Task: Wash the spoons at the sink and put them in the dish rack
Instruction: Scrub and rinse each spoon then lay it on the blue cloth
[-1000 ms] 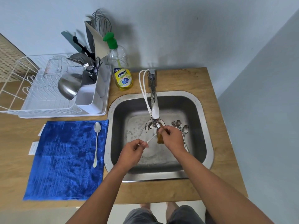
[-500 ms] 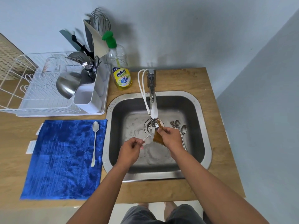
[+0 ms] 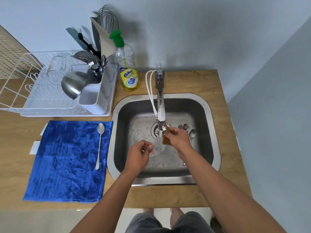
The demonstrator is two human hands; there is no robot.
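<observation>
Over the steel sink, my left hand pinches the handle of a thin spoon, blurred under the tap's running water. My right hand grips a brown sponge closed around the spoon's bowl end, just below the faucet. Three spoons lie in the basin to the right of my right hand. One long spoon rests on the blue cloth left of the sink. The white dish rack stands at the back left.
A dish soap bottle stands between rack and faucet. The rack holds a steel bowl, a clear cup and a white cutlery caddy full of utensils. A blue wall runs close on the right.
My left hand has drawn slightly back and left with the spoon handle; my right hand keeps rubbing the sponge along the spoon. My view shifted a little.
</observation>
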